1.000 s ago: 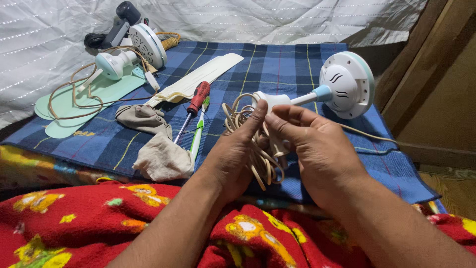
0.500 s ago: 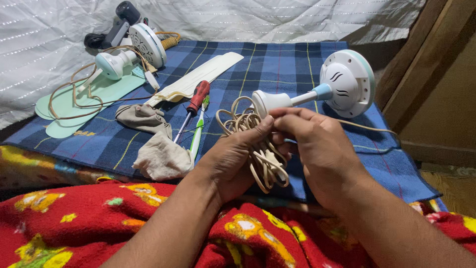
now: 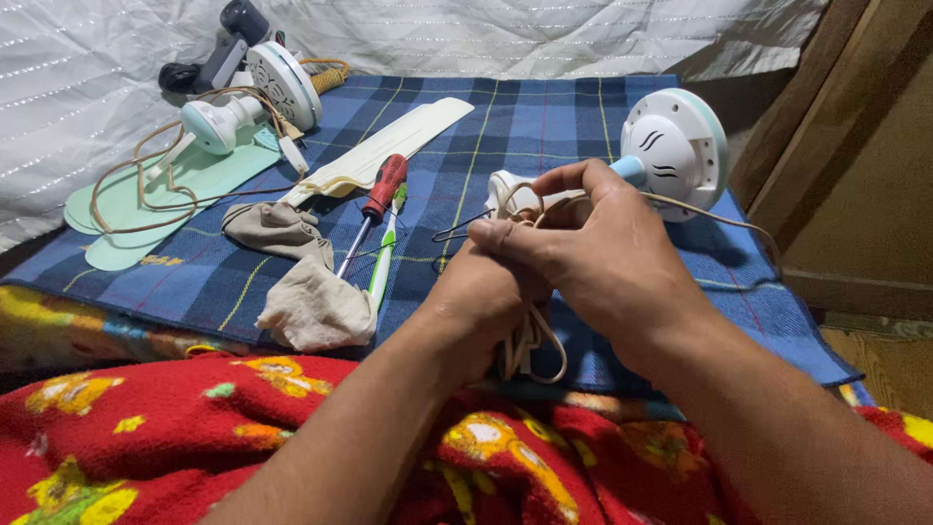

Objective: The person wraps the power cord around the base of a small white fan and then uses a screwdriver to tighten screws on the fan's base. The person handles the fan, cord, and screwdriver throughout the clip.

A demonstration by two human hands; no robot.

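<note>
My left hand (image 3: 478,303) grips a coiled bundle of beige electric cord (image 3: 530,345), whose loops hang below the fist. My right hand (image 3: 595,262) pinches the top of the same cord just above the left fist. The cord runs off to a white fan motor head (image 3: 673,148) with a pale blue neck, lying on the blue plaid cloth (image 3: 525,126) right behind my hands. A thin dark wire (image 3: 457,229) sticks out to the left of my fingers.
A red-handled screwdriver (image 3: 377,196) and a green-white one (image 3: 384,258) lie left of my hands, beside crumpled beige rags (image 3: 311,306) and a cream fan blade (image 3: 389,146). A second fan motor (image 3: 277,87) with cord and green blades (image 3: 160,194) sits far left. A red patterned blanket (image 3: 136,437) covers the foreground.
Both hands drew closer together and rose slightly. The spread-out loops of cord have been gathered into a tighter bundle inside my left fist, with my right hand now over its top.
</note>
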